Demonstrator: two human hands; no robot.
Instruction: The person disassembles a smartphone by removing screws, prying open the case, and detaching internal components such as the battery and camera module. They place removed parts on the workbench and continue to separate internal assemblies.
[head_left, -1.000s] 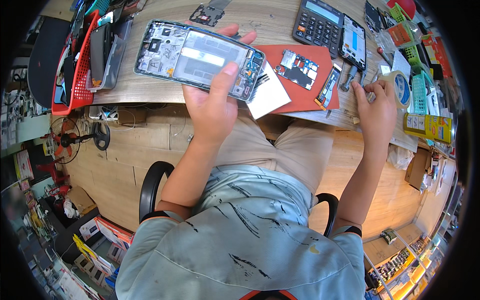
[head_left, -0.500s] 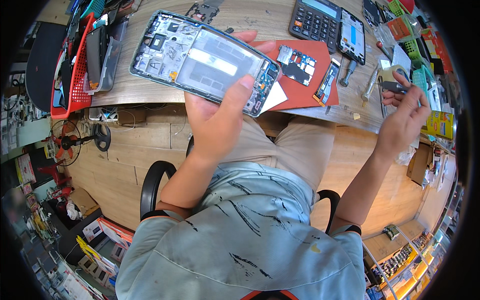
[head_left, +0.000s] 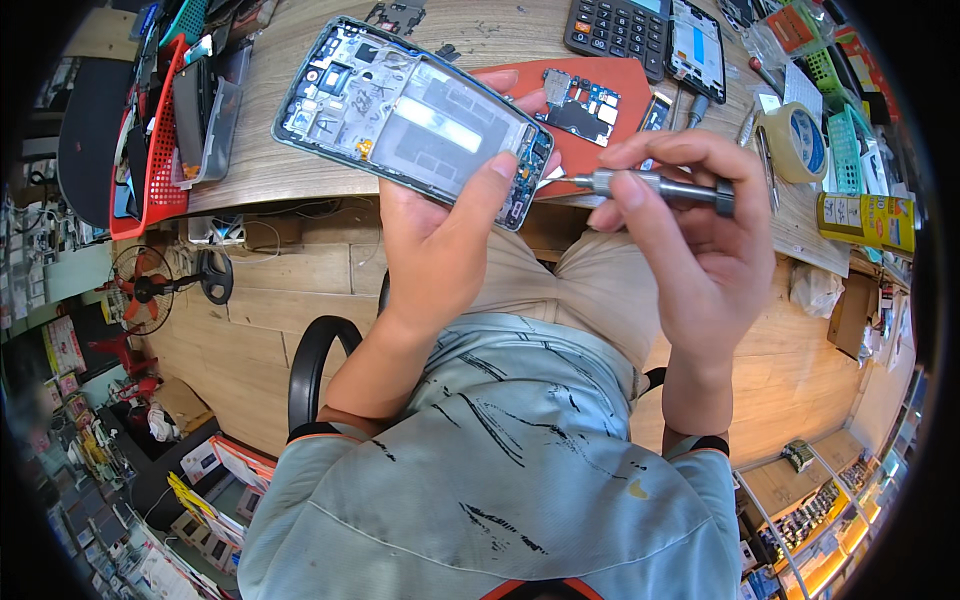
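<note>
Now, phone frame (head_left: 410, 115) in left fingers (head_left: 490, 185), screwdriver (head_left: 655, 186) touching

One opened phone frame (head_left: 410, 120), one screwdriver (head_left: 650, 186), one tape roll (head_left: 795, 142), one calculator (head_left: 618, 25), one red basket (head_left: 150, 150)

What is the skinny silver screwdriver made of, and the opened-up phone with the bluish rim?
The slim silver screwdriver looks like metal: smooth grey shine, darker ridged end. The opened phone frame seems to be a silvery metal plate with a glossy blue-green rim, possibly plastic or painted metal; that is hard to tell.
</note>
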